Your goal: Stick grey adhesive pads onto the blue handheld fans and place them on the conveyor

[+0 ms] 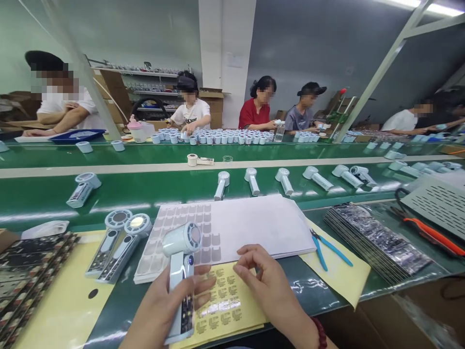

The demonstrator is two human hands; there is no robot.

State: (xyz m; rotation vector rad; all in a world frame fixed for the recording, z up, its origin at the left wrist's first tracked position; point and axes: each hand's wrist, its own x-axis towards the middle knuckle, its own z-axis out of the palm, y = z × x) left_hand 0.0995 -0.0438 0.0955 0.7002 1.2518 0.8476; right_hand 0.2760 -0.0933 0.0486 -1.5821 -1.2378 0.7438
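My left hand (169, 300) is wrapped round the handle of a light blue handheld fan (183, 237), its round head up and tilted right. A dark panel with a small display runs down the handle. To the right, my right hand (267, 278) hovers over a yellow sticker sheet (221, 295) with rows of small printed labels. Its fingers are curved, thumb and forefinger slightly apart, and I see nothing between them. Behind the fan lies a white sheet stack (250, 223) with grey die-cut stickers on its left part. Two more handheld fans (116, 242) lie to the left.
Blue-handled nippers (332, 252) rest at the right, near stacked dark printed panels (374, 237) and orange-handled pliers (432, 235). More panels (32, 281) are at far left. Several fans lie along the green conveyor belt (174, 186). Co-workers (256, 109) sit across it.
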